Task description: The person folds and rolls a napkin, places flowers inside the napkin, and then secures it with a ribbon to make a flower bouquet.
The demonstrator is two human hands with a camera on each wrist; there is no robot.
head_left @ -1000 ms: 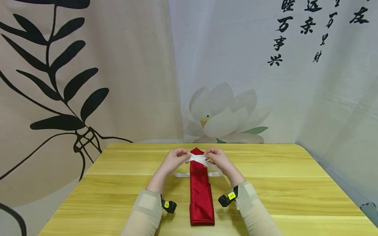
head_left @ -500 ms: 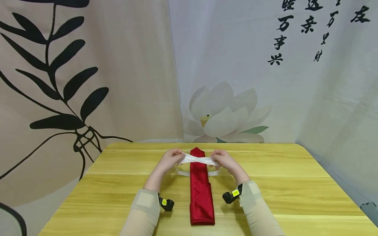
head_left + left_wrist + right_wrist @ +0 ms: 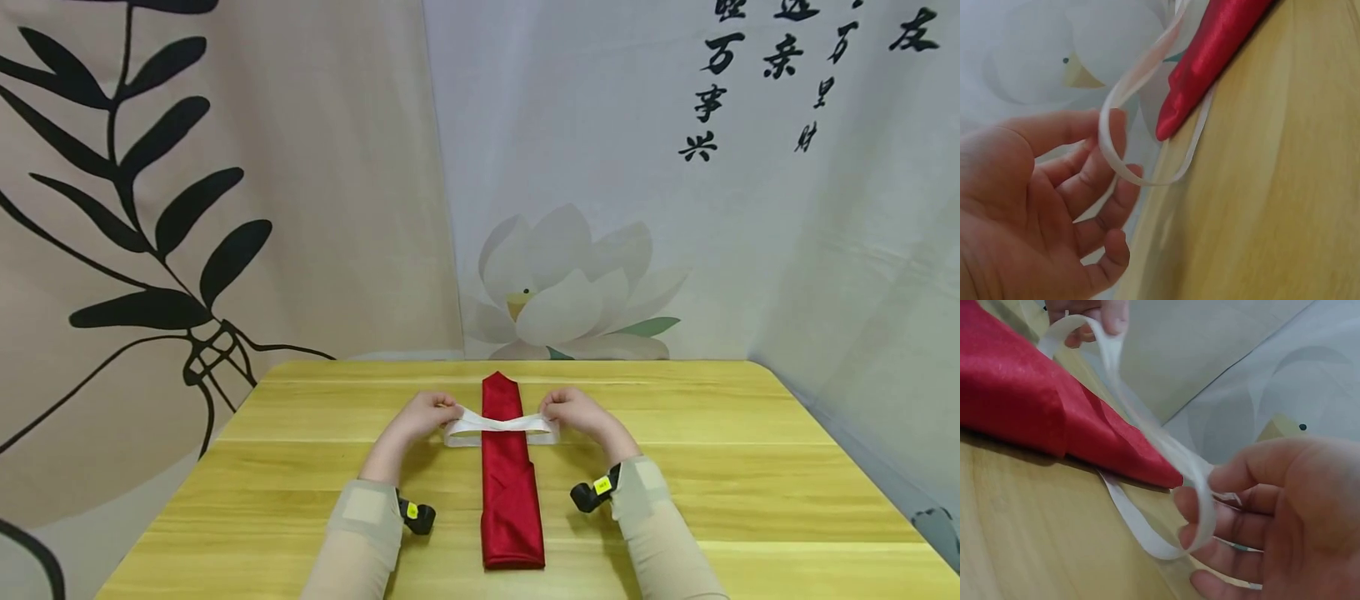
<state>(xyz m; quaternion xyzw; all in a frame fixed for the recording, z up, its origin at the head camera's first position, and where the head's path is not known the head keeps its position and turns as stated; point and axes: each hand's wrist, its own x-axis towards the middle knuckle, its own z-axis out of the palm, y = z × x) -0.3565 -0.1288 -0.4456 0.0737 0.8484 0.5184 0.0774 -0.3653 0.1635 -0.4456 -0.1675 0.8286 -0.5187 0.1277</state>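
A folded red satin cloth (image 3: pixel 510 508) lies lengthwise on the table, its pointed end away from me. Under it runs a white ribbon (image 3: pixel 504 425), whose two sides loop up and meet above the cloth, apparently crossed or twisted together. To the left of the cloth, my left hand (image 3: pixel 426 414) pinches the ribbon between thumb and index finger; the left wrist view shows the ribbon (image 3: pixel 1107 128) curving past those fingertips. On the opposite side, my right hand (image 3: pixel 583 412) pinches it too, and in the right wrist view the ribbon (image 3: pixel 1166 444) stretches between both hands.
A wooden table (image 3: pixel 712 492) spreads around the cloth, with its far edge just beyond the pointed end. Behind stands a printed curtain (image 3: pixel 360 167) with leaves, a lotus and writing. A small black camera sits on each wrist.
My hands have spread apart, pulling the ribbon sides outward. Over the last half second they have also come slightly nearer and lower, bringing the ribbon's crossing closer to the cloth. The cloth stays put.
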